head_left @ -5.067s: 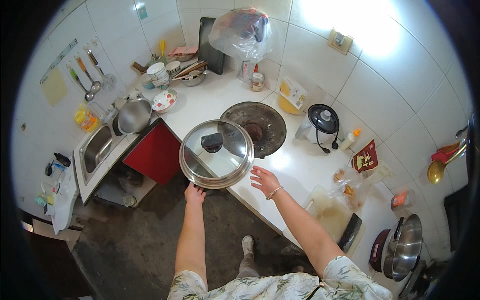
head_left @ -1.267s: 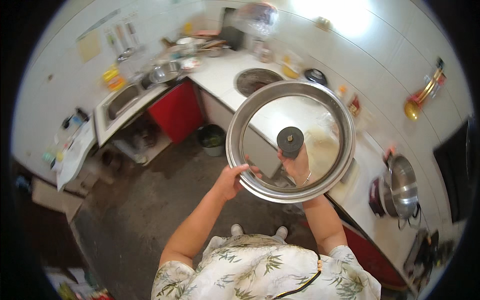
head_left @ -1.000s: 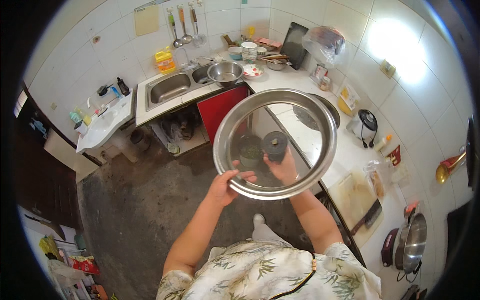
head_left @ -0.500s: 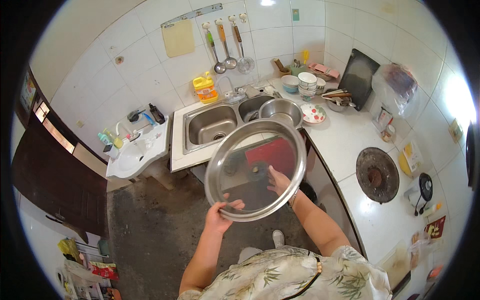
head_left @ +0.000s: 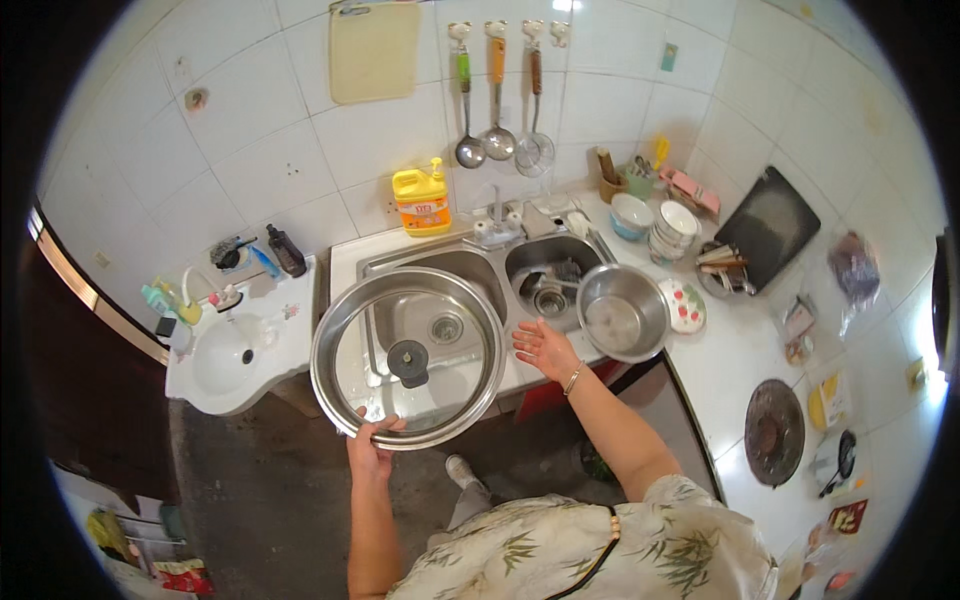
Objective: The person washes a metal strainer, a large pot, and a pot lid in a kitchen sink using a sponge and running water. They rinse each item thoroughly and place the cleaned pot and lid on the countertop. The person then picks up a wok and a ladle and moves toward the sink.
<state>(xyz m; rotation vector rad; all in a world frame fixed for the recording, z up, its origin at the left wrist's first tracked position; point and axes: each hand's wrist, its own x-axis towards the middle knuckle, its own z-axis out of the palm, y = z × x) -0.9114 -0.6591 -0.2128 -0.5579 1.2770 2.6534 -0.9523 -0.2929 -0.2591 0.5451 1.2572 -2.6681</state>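
A large round glass pot lid (head_left: 408, 363) with a wide steel rim and a dark knob is held over the counter edge and the left basin of the steel sink (head_left: 490, 285). My left hand (head_left: 372, 442) grips the lid's near rim, fingers on top of it. Through the glass, part of the basin and its drain show. Just right of the lid, my right hand (head_left: 545, 350) is held with its fingers stretched apart, holding nothing. Close to it, a steel pot (head_left: 624, 313) rests at the right edge of the sink.
A faucet (head_left: 497, 225) and a yellow detergent jug (head_left: 423, 202) stand behind the sink. Ladles (head_left: 498, 140) hang on the wall. Stacked bowls (head_left: 674, 232), a red-spotted plate (head_left: 684, 305) and a utensil bowl (head_left: 724, 266) occupy the right counter. A white washbasin (head_left: 240, 345) is at left.
My right hand has come off the lid and opened. The lid has moved left, over the left basin, still in my left hand. My view has shifted nearer the sink.
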